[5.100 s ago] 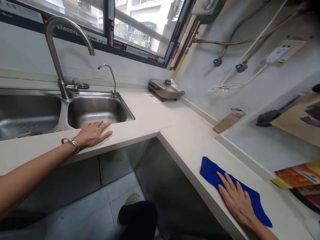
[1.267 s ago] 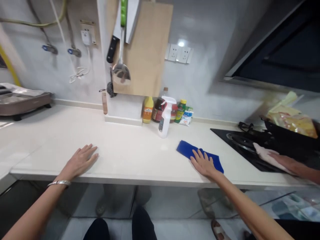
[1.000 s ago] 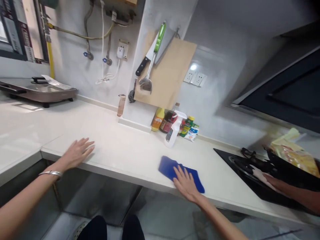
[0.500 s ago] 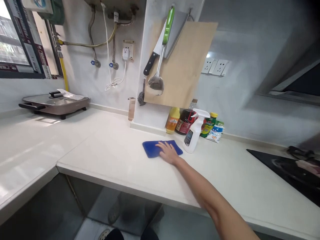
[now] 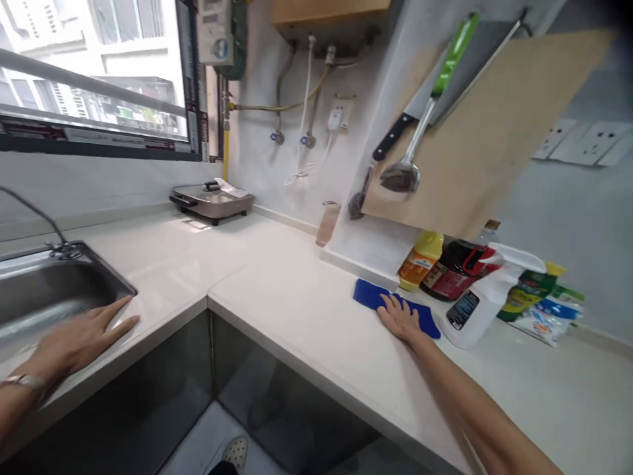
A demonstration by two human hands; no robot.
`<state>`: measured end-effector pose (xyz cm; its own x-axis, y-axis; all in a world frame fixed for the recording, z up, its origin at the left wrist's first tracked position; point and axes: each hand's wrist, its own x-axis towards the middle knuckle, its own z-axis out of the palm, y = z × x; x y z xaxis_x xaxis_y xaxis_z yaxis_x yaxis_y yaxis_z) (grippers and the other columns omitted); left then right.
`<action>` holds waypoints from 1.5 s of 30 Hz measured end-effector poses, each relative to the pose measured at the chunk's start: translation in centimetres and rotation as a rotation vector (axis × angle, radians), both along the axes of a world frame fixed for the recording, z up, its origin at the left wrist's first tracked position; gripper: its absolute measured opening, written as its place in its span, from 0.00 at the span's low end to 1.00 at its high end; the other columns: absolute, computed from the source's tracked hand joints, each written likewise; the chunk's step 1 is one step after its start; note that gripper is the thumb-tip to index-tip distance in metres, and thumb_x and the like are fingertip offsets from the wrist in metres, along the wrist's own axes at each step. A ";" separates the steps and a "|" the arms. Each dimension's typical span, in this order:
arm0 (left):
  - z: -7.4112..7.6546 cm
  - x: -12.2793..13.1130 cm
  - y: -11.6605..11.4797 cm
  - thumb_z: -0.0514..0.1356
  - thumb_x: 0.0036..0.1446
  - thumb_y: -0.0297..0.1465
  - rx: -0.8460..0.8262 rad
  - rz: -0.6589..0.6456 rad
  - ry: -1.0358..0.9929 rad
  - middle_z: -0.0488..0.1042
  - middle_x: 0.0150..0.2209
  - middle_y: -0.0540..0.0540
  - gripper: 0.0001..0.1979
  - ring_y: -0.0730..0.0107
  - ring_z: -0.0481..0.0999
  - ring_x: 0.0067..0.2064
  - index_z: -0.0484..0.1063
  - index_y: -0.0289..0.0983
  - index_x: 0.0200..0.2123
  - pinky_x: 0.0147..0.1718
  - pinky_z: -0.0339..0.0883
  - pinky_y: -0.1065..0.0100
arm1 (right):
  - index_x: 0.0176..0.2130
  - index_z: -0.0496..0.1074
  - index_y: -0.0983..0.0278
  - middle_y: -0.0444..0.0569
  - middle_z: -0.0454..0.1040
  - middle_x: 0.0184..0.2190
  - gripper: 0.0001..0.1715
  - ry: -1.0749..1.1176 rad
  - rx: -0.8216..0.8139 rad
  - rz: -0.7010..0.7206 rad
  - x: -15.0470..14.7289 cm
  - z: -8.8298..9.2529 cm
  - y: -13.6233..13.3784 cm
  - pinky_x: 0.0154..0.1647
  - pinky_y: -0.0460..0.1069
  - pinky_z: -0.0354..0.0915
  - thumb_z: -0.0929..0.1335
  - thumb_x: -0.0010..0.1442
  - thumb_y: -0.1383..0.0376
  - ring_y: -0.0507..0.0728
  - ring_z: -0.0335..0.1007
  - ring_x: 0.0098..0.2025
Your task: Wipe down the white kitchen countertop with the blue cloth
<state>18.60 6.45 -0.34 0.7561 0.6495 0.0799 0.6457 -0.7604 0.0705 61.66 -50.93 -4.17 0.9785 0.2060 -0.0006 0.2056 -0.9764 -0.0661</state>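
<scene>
My right hand [image 5: 399,318] lies flat with fingers spread on a blue cloth [image 5: 368,295], pressing it onto the white countertop [image 5: 297,290] near the back wall. A white spray bottle [image 5: 482,297] stands just right of the cloth. My left hand [image 5: 82,336] rests open and flat on the counter's front edge beside the steel sink [image 5: 49,290]; a metal bracelet [image 5: 22,381] is on that wrist.
Yellow, dark and green bottles [image 5: 448,267] line the wall behind the cloth. A wooden cutting board [image 5: 489,138], a knife [image 5: 425,92] and a ladle [image 5: 403,173] hang above. An electric grill pan [image 5: 211,201] sits in the far corner under the window.
The view has swung left, so the sink and my left hand are back in sight. My right hand has stayed on the blue cloth beside the spray bottle.
</scene>
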 end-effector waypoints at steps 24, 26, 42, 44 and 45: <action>-0.7 -0.6 -2.0 0.40 0.65 0.56 -0.141 0.007 -0.044 0.66 0.65 0.31 0.41 0.39 0.66 0.65 0.53 0.42 0.73 0.62 0.58 0.45 | 0.77 0.44 0.51 0.43 0.38 0.79 0.38 0.041 -0.070 0.563 -19.4 1.5 27.2 0.74 0.72 0.38 0.48 0.73 0.47 0.72 0.32 0.78; -0.6 -0.5 -2.0 0.40 0.65 0.56 -0.148 0.004 -0.033 0.66 0.66 0.32 0.41 0.39 0.66 0.65 0.52 0.43 0.74 0.62 0.58 0.44 | 0.77 0.44 0.50 0.42 0.38 0.79 0.38 0.047 -0.064 0.603 -17.8 1.8 28.9 0.74 0.72 0.37 0.49 0.73 0.48 0.72 0.32 0.78; -1.9 -0.4 -0.3 0.40 0.60 0.62 -0.184 0.066 -0.018 0.64 0.69 0.47 0.44 0.41 0.67 0.66 0.51 0.52 0.74 0.59 0.65 0.41 | 0.76 0.47 0.48 0.42 0.42 0.78 0.37 -0.012 -0.019 0.669 0.3 2.0 40.0 0.74 0.73 0.41 0.50 0.73 0.48 0.71 0.37 0.77; -2.1 -0.5 -0.3 0.41 0.58 0.63 -0.190 0.089 -0.023 0.62 0.71 0.50 0.44 0.41 0.66 0.67 0.50 0.55 0.74 0.59 0.66 0.40 | 0.76 0.48 0.48 0.42 0.44 0.78 0.37 -0.029 0.009 0.676 2.6 1.8 40.1 0.74 0.73 0.41 0.51 0.73 0.48 0.70 0.39 0.77; -2.1 -0.6 -0.3 0.42 0.58 0.63 -0.187 0.090 -0.039 0.62 0.71 0.51 0.44 0.41 0.66 0.67 0.51 0.55 0.74 0.59 0.66 0.40 | 0.75 0.49 0.48 0.42 0.44 0.78 0.37 -0.029 0.026 0.670 3.7 1.7 40.0 0.74 0.72 0.41 0.52 0.73 0.48 0.70 0.39 0.77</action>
<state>18.03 6.13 -2.48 0.6933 0.7204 -0.0201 0.7043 -0.6713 0.2310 65.37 -10.93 -2.46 0.6385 0.7688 0.0365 0.7689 -0.6352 -0.0731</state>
